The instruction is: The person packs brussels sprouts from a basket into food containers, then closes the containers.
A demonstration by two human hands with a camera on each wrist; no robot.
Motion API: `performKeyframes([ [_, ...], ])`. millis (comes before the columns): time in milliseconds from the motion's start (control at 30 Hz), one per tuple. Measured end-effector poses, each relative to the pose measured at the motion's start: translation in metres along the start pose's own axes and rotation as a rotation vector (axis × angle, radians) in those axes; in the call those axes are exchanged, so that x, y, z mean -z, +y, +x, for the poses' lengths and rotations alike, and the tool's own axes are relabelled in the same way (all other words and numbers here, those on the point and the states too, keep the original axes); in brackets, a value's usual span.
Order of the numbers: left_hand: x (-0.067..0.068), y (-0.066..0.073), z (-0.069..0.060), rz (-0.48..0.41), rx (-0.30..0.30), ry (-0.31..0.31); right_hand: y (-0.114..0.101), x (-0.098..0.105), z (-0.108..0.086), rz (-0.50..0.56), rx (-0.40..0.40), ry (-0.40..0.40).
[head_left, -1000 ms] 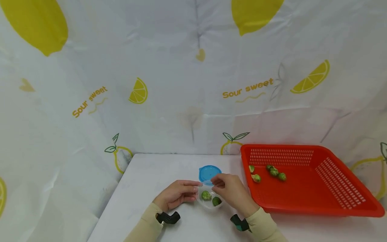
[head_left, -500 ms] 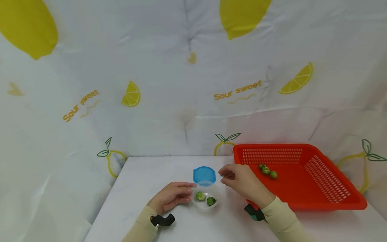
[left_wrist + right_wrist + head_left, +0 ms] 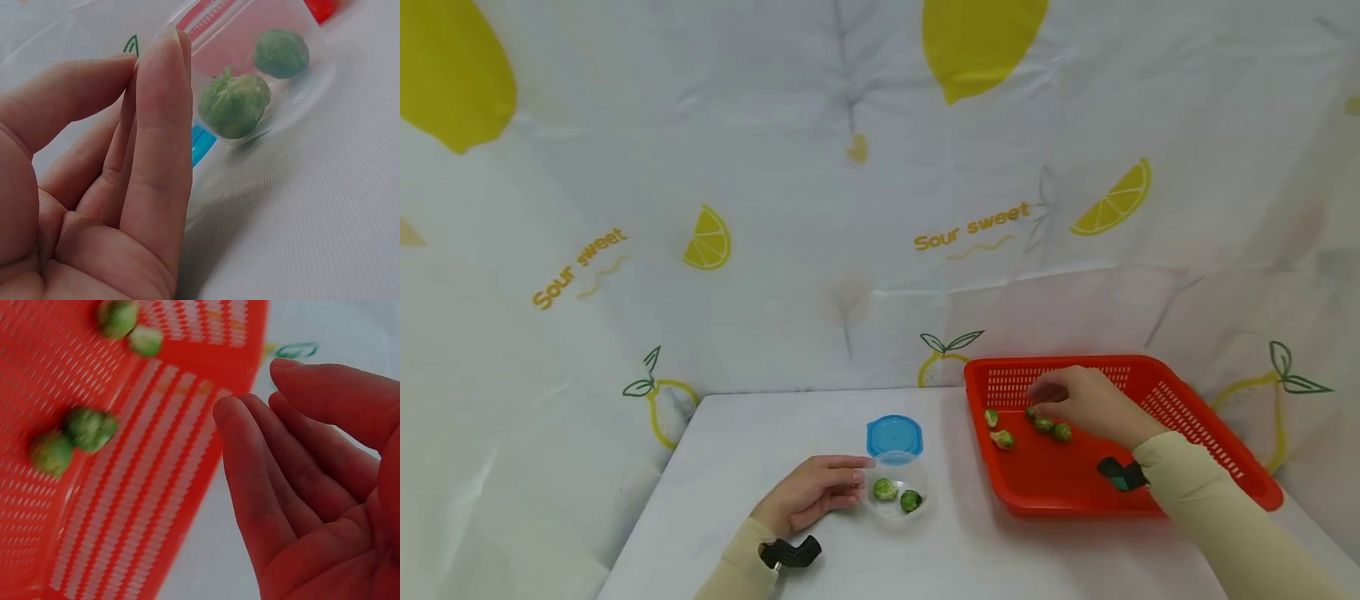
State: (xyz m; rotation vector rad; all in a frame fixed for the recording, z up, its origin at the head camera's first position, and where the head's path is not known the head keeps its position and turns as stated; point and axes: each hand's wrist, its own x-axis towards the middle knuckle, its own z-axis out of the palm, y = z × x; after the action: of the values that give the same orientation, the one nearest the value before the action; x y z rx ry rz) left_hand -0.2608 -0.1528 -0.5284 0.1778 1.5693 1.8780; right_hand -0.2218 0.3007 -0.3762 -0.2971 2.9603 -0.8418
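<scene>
A small clear plastic tub [image 3: 895, 517] stands on the white table with two Brussels sprouts [image 3: 884, 489] inside. My left hand [image 3: 808, 496] rests at the tub's left side, its fingertips at the wall. In the left wrist view the thumb lies close to the fairly straight index finger [image 3: 159, 137], and the tub shows behind it. My right hand [image 3: 1086, 404] is over the red plastic basket [image 3: 1060, 500], with a gap between thumb and fingers and nothing held. Several Brussels sprouts [image 3: 1043, 425] lie in the basket below and beside it.
A blue lid [image 3: 894, 435] lies on the table [image 3: 760, 433] just behind the tub. The basket stands to the right, its raised rim facing the tub. A white curtain [image 3: 790, 250] with lemon prints hangs behind the table.
My right hand has left the tub and moved right and away from me, over the basket. The left hand has stayed beside the tub. The head view has turned slightly right.
</scene>
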Motion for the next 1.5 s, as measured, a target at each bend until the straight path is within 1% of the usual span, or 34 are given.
performKeyframes([
  [100, 0.001, 0.000, -0.001, -0.009, 0.001, -0.003, 0.018, 0.003, 0.006, -0.015, -0.027, -0.018],
  [367, 0.001, 0.001, -0.002, -0.024, -0.005, -0.018, 0.057, 0.001, 0.017, -0.019, -0.072, -0.063],
  [567, 0.000, 0.002, -0.002, -0.021, -0.005, -0.031, 0.086, 0.002, 0.019, -0.019, -0.094, -0.087],
  [667, -0.001, 0.002, -0.001, -0.019, -0.003, -0.037, 0.096, 0.000, 0.018, -0.005, -0.111, -0.108],
  [800, 0.000, 0.002, 0.001, -0.022, -0.004, -0.041, 0.100, -0.001, 0.019, 0.016, -0.136, -0.131],
  [967, 0.002, 0.001, 0.001, -0.029, 0.003, -0.031, 0.101, -0.001, 0.022, 0.024, -0.160, -0.160],
  [1233, 0.001, 0.000, 0.001, -0.031, 0.005, -0.026, 0.109, -0.005, 0.028, 0.013, -0.155, -0.186],
  [1500, 0.001, 0.001, 0.000, -0.036, -0.001, -0.021, 0.109, -0.007, 0.033, 0.016, -0.167, -0.198],
])
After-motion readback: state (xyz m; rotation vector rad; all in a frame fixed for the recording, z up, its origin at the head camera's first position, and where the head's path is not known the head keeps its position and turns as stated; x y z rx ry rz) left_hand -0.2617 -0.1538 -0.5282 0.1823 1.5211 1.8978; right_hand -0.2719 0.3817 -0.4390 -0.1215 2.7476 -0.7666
